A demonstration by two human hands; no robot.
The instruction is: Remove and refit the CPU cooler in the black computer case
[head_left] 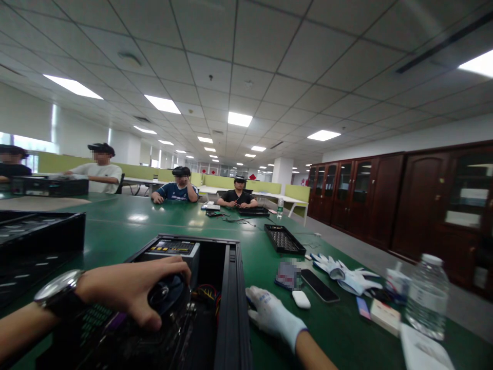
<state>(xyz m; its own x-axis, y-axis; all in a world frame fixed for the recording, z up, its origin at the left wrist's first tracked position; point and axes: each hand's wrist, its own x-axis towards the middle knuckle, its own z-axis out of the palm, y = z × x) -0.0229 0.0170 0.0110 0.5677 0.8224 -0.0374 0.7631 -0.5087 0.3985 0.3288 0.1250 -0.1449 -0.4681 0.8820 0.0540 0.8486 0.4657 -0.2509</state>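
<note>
An open black computer case (231,288) lies on the green table, its inside facing up. Near its far end sits a power supply (173,247) with a yellow and black label. My bare left hand (142,288), with a watch on the wrist, is wrapped round a dark round fan (167,294) over the circuit board. Coloured cables (208,295) run beside the fan. My right hand (271,313), in a white and grey glove, rests against the case's right outer side, its fingertips partly hidden by the case edge.
Right of the case are a phone (319,285), a white earbud case (301,299), spare gloves (346,275), a small box (385,316) and a water bottle (427,298). Another case (42,246) stands left. A black tray (284,239) lies ahead. Several people sit across the table.
</note>
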